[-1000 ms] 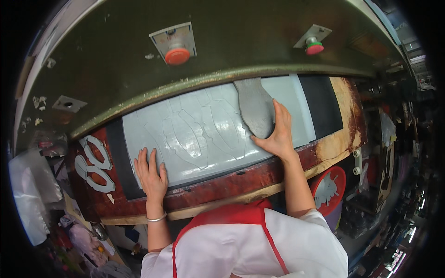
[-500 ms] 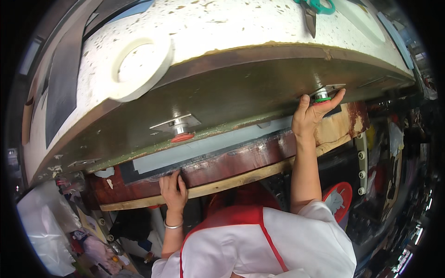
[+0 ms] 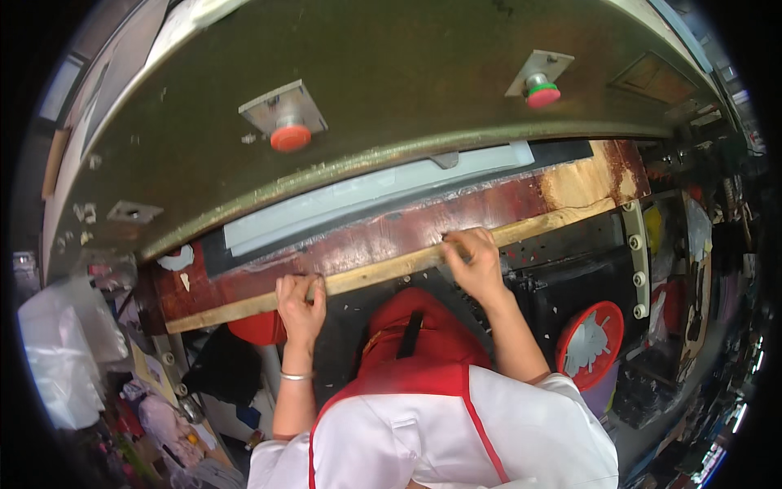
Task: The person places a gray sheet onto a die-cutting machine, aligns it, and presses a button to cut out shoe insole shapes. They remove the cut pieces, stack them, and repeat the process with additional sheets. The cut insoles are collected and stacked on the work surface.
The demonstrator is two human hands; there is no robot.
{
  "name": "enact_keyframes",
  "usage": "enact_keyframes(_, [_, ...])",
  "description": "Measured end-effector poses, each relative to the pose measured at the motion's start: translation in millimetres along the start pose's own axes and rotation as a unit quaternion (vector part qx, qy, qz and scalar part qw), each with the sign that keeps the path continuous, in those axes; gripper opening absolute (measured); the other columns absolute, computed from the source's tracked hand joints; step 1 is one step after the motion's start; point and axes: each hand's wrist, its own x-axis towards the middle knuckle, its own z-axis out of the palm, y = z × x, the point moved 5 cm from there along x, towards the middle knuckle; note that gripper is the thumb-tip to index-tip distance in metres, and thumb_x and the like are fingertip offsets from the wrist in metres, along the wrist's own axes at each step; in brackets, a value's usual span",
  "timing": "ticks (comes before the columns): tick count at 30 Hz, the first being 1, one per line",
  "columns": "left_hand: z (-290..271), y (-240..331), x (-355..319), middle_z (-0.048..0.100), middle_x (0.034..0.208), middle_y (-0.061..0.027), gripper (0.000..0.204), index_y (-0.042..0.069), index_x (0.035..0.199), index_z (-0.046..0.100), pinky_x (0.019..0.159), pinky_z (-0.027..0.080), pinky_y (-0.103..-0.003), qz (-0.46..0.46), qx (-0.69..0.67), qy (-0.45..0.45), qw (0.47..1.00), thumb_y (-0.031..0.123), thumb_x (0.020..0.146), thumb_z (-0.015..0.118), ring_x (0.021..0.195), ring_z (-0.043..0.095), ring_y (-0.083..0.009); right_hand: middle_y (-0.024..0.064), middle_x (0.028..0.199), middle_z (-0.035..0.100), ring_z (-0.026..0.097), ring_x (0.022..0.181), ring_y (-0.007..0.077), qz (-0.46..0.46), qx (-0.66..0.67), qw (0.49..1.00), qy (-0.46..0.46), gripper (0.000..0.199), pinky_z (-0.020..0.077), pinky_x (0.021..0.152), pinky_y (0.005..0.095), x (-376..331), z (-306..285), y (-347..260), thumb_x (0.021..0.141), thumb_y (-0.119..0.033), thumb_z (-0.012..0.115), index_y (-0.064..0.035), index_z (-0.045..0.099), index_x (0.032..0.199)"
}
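Note:
A long reddish-brown board [image 3: 358, 251] with a pale wooden front edge lies across in front of me. My left hand [image 3: 300, 308] is closed at that edge, its fingers bent over the wood. Farther right, my right hand [image 3: 476, 265] has its curled fingertips on the same edge, the thumb a little below them. Thin pale sheets [image 3: 350, 200] lie on a dark mat [image 3: 216, 253] on the board, reaching toward the machine's underside.
The green machine front [image 3: 391, 73] above the board carries a red push button [image 3: 291, 137] and a pink-red button with a green ring [image 3: 542, 95]. A red bucket [image 3: 617, 322] with pale scraps stands lower right. Clear plastic bags [image 3: 61, 350] hang at left.
My right hand has come off the green-ringed button down to the board's front edge. My left hand has shifted from the board's top to its edge. The view has tilted downward.

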Motion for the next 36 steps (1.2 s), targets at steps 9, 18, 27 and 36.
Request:
enact_keyframes(9, [-14, 23, -73, 0.055, 0.073, -0.0117, 0.005, 0.002, 0.081, 0.068, 0.066, 0.043, -0.04, -0.019, -0.025, -0.068, 0.997, 0.005, 0.077, 0.067, 0.072, 0.052, -0.0311, 0.0153, 0.081, 0.064, 0.059, 0.076, 0.0343, -0.126, -0.062, 0.987, 0.074, 0.015, 0.0458, 0.076, 0.0415, -18, -49, -37, 0.069, -0.002, 0.067, -0.0007, 0.065, 0.084])
enact_keyframes(18, [-18, 54, -49, 0.059, 0.112, -0.0167, 0.037, 0.002, 0.111, 0.061, 0.09, 0.043, -0.043, 0.068, -0.011, -0.032, 0.997, 0.008, 0.076, 0.068, 0.103, 0.055, -0.0344, 0.0313, 0.129, 0.035, 0.034, 0.122, 0.048, -0.029, -0.132, 0.99, -0.029, 0.092, 0.0361, 0.102, 0.0498, -12, -31, -23, 0.05, -0.02, 0.082, -0.01, 0.045, 0.133])
enact_keyframes(27, [-20, 56, -130, 0.037, 0.142, -0.0202, 0.051, 0.014, 0.13, 0.054, 0.11, 0.015, -0.062, 0.136, 0.107, -0.217, 0.961, 0.027, 0.082, 0.064, 0.134, 0.031, -0.0396, 0.0194, 0.122, 0.052, 0.053, 0.113, 0.0299, 0.252, 0.41, 0.876, -0.03, 0.095, 0.0409, 0.098, 0.0419, -100, -72, -48, 0.056, -0.013, 0.084, -0.0063, 0.035, 0.138])
enact_keyframes(36, [-23, 56, -132, 0.038, 0.142, -0.0196, 0.05, 0.014, 0.128, 0.056, 0.11, 0.015, -0.061, 0.144, 0.103, -0.196, 0.964, 0.026, 0.081, 0.064, 0.134, 0.031, -0.0389, 0.0259, 0.129, 0.04, 0.036, 0.124, 0.0416, 0.041, -0.141, 0.989, -0.011, 0.091, 0.036, 0.103, 0.0449, -41, -85, -16, 0.051, -0.016, 0.082, -0.0048, 0.043, 0.132])
